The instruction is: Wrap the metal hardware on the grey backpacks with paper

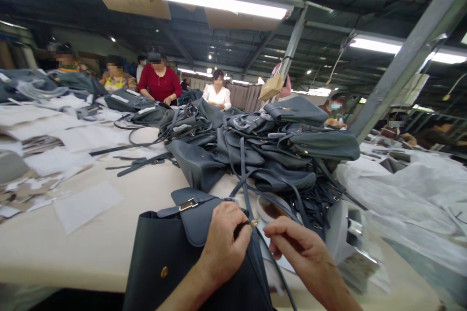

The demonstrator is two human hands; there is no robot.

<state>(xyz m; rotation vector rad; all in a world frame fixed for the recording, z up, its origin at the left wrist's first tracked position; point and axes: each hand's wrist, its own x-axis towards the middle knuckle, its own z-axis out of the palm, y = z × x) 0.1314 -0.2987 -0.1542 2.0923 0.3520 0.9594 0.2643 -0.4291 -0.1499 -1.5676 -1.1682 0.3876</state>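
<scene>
A dark blue bag (156, 257) stands at the table's near edge, its flap (197, 223) lifted and carrying a gold-coloured buckle (188, 204). A round gold-coloured stud (165, 272) sits on its front. My left hand (224, 238) is closed over the bag's upper right side, pinching a dark strap that ends in a small gold-coloured metal fitting (254, 222). Just right of the fitting, apart from it, my right hand (301, 248) has its thumb and forefinger pressed together; what they hold, if anything, is too small to make out. A long thin strap (275, 262) hangs between my hands.
Behind the bag lies a large heap of similar dark bags (248, 150) with loose straps. A round container (272, 208) and a grey-white tape dispenser-like object (352, 243) stand to the right. Paper sheets (87, 206) lie left, clear plastic (408, 184) right. Several people work beyond.
</scene>
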